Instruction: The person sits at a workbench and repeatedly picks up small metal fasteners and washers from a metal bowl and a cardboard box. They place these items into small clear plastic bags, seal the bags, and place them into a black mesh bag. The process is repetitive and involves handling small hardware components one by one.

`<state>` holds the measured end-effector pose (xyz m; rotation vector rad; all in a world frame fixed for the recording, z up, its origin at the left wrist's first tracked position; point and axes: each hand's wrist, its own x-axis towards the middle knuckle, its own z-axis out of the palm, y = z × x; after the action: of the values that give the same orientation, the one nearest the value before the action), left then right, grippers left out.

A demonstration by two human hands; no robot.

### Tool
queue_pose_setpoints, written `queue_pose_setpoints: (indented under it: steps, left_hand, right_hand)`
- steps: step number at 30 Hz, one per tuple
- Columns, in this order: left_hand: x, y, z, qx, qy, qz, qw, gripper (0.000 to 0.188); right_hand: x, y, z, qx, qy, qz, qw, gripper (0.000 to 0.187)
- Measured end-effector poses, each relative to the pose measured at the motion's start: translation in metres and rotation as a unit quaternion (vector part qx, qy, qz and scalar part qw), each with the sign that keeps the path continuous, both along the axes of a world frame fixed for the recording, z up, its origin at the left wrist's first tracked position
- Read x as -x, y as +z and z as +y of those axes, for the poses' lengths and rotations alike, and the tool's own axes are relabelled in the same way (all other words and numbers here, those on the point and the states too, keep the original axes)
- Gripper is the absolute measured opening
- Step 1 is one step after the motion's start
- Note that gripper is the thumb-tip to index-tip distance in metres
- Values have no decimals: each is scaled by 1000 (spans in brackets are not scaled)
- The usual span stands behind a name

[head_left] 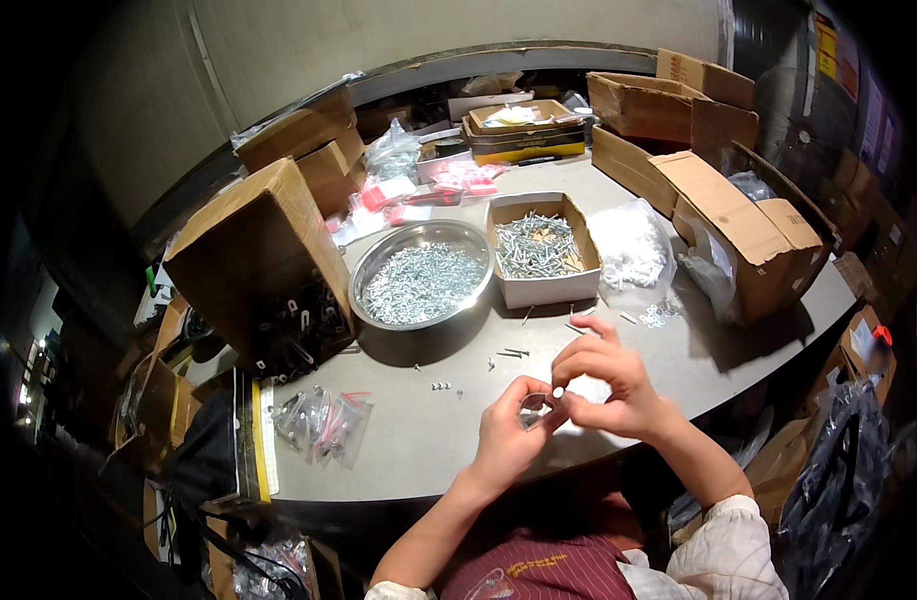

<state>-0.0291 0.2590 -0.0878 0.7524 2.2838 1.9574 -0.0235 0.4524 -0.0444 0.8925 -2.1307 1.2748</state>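
- Grey bench [409, 430], cardboard boxes [229, 235] around it.
- Left hand [509, 435]: grips small clear bag [532, 412] over near edge, likely steadying its opening.
- Right hand [611, 385]: pinches white piece [559, 393] at bag.
- Beyond: steel bowl [409, 340], screw carton [554, 290], apparently kept within reach.

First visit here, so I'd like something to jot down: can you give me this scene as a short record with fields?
Left hand: holds a small clear bag
Right hand: appears to pinch a small white piece
Metal bowl: small shiny parts
Open box: long screws
Clear sack: white pieces
Table: grey, loose screws on it
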Motion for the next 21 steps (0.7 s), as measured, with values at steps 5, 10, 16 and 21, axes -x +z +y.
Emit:
queue_pose_setpoints:
  steps: [5,10,16,21]
  left_hand:
    - [3,-7,9,-46,-38,-17,998,24]
    - [6,-1,11,-75,-48,-148,985,19]
    - [10,-4,21,-97,-78,-159,979,18]
    - [13,-4,17,-145,-94,-229,958,21]
  right_hand:
    - [1,-13,8,-74,11,4,997,22]
    - [19,-24,55,-96,-185,14,978,28]
    - [37,-73,84,-400,-294,38,867,11]
    - [40,-58,68,-350,-266,65,896,9]
